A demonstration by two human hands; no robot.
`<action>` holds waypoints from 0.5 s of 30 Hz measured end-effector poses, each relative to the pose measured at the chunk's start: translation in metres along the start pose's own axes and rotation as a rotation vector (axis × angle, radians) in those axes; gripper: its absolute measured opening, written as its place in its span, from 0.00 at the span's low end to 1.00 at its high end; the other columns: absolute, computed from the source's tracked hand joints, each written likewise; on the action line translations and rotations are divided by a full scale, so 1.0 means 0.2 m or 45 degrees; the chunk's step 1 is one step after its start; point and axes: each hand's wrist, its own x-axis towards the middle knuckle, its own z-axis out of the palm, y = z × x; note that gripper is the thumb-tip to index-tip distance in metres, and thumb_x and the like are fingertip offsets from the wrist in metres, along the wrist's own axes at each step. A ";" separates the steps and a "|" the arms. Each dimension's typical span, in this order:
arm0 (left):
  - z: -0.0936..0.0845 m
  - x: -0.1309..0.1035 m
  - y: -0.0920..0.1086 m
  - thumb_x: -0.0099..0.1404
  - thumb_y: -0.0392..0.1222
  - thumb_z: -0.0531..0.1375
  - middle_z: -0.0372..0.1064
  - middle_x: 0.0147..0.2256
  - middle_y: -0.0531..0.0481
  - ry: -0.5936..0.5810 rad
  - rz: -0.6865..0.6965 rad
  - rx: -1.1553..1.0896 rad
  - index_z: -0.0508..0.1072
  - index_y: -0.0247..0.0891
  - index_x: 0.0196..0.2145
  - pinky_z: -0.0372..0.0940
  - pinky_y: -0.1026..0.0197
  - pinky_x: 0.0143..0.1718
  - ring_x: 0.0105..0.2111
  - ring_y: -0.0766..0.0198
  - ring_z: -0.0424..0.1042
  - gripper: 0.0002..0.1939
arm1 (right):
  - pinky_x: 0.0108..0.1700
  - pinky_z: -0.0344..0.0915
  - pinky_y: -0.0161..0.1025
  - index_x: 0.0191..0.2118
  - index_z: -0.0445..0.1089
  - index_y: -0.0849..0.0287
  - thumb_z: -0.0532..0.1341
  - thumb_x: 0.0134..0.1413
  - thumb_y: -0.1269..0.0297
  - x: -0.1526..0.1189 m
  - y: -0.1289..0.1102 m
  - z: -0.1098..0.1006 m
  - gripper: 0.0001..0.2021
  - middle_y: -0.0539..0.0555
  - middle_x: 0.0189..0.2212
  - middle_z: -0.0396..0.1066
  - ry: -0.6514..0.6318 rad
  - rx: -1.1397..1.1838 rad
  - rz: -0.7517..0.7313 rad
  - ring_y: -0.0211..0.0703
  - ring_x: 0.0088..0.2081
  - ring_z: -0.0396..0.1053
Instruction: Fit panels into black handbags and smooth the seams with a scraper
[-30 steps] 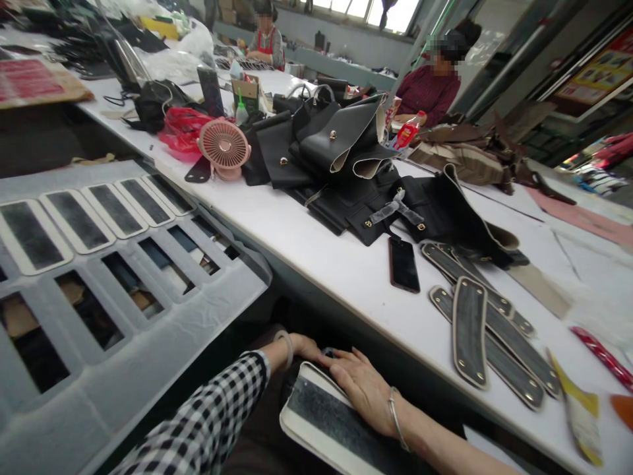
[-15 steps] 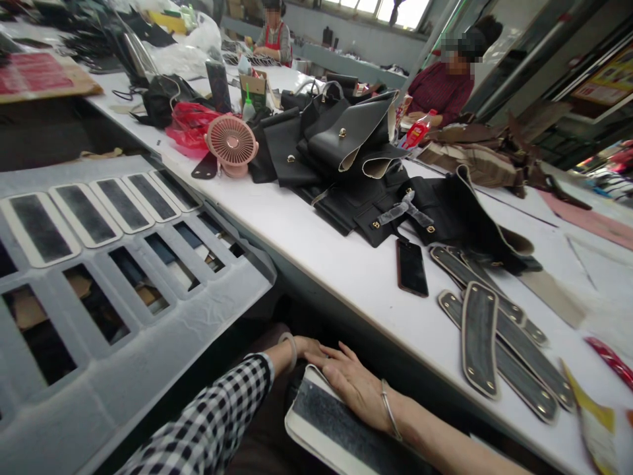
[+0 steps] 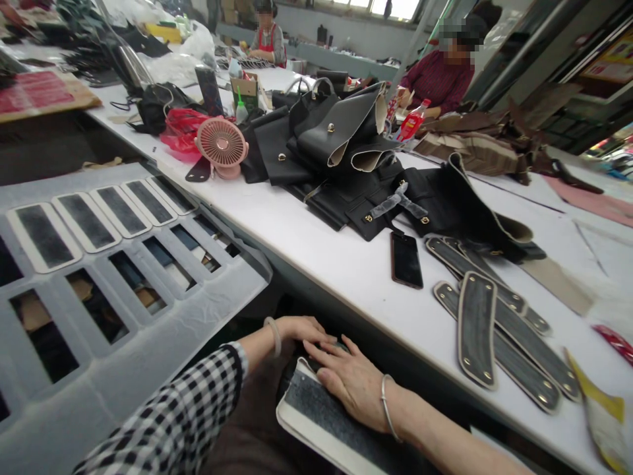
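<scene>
A dark leather-like panel with a pale border (image 3: 321,412) lies low in front of me, below the table's edge. My right hand (image 3: 353,382) rests flat along its upper side, fingers stretched and slightly spread. At the panel's far end is my left hand (image 3: 302,328), its fingers drawn together and bent downward, close to the right fingertips. Dark material shows beneath both hands, but what the left fingers pinch is hidden. Similar pale-bordered panels (image 3: 44,236) sit in a row on a grey slotted tray (image 3: 198,316) to the left.
The white table (image 3: 316,254) runs diagonally ahead, bearing black leather bags (image 3: 341,142), a pink fan (image 3: 222,146), a phone (image 3: 406,260), riveted straps (image 3: 477,330) and a red-labelled bottle (image 3: 413,122). Two people (image 3: 440,76) work beyond it.
My left hand and sleeve have shifted left and slightly up. The right hand stays on the panel, and the panel sits slightly further left. The whole view has shifted a little.
</scene>
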 end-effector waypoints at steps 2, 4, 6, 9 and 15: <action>-0.07 -0.08 0.06 0.69 0.56 0.53 0.75 0.33 0.50 -0.069 -0.031 -0.022 0.76 0.33 0.37 0.69 0.59 0.35 0.32 0.62 0.74 0.23 | 0.66 0.34 0.65 0.69 0.43 0.55 0.38 0.70 0.54 -0.05 0.03 0.00 0.27 0.56 0.66 0.50 -0.011 0.043 -0.004 0.53 0.67 0.46; -0.12 -0.18 0.15 0.67 0.58 0.54 0.76 0.32 0.49 -0.136 -0.026 -0.013 0.78 0.33 0.39 0.67 0.63 0.34 0.32 0.63 0.74 0.24 | 0.67 0.34 0.64 0.70 0.41 0.52 0.38 0.70 0.54 -0.12 0.06 0.01 0.26 0.55 0.66 0.50 -0.012 0.087 -0.012 0.51 0.67 0.47; -0.14 -0.26 0.24 0.63 0.59 0.57 0.77 0.32 0.51 -0.185 0.000 0.028 0.80 0.35 0.40 0.65 0.66 0.32 0.32 0.62 0.73 0.24 | 0.67 0.34 0.63 0.70 0.40 0.50 0.38 0.70 0.54 -0.18 0.10 0.02 0.26 0.54 0.66 0.51 -0.020 0.121 -0.004 0.49 0.66 0.47; -0.13 -0.35 0.36 0.58 0.56 0.62 0.77 0.32 0.52 -0.233 0.030 0.133 0.81 0.37 0.41 0.63 0.67 0.32 0.32 0.61 0.72 0.22 | 0.67 0.33 0.63 0.70 0.40 0.51 0.38 0.70 0.52 -0.28 0.16 0.04 0.26 0.54 0.66 0.51 -0.045 0.153 0.049 0.51 0.66 0.48; -0.11 -0.37 0.41 0.58 0.50 0.62 0.78 0.31 0.51 -0.246 0.030 0.269 0.80 0.38 0.43 0.62 0.67 0.31 0.31 0.62 0.73 0.18 | 0.67 0.32 0.63 0.69 0.44 0.50 0.38 0.69 0.48 -0.50 0.27 0.07 0.27 0.54 0.66 0.52 -0.069 0.199 0.174 0.51 0.66 0.49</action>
